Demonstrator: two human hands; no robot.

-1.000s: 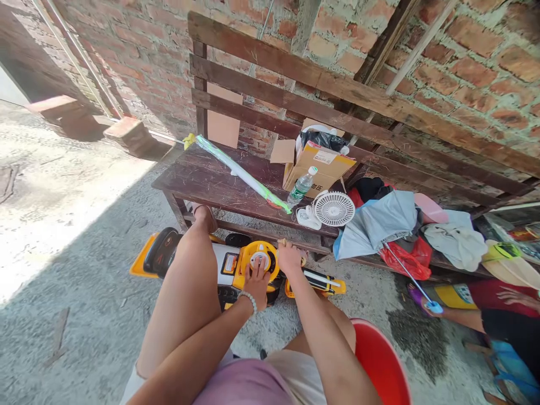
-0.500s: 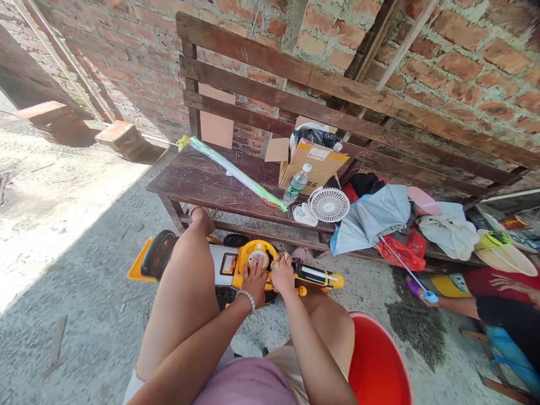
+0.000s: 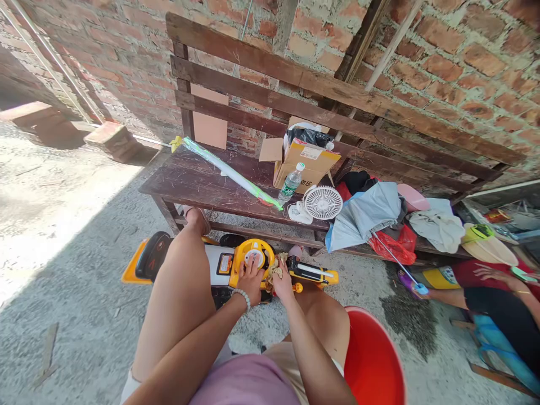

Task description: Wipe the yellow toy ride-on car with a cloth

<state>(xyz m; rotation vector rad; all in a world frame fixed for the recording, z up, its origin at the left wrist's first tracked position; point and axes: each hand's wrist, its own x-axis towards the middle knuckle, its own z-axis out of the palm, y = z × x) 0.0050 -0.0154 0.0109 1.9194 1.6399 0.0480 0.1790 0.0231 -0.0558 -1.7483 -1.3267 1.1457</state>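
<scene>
Apparently wide-angle head camera looks forward-down at left hand (image 3: 250, 284) and right hand (image 3: 282, 286).

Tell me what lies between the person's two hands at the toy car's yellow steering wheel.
The head view shows a crumpled tan cloth between the left hand and the right hand, at the edge of the yellow steering wheel.

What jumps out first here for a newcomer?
The yellow-and-white toy ride-on car between the person's knees, centre frame, with the left hand on its yellow steering wheel and the right hand against a crumpled tan cloth. Behind it, a dark wooden bench holds a white desk fan beside a blue-grey umbrella. A red plastic tub fills the lower right.
</scene>
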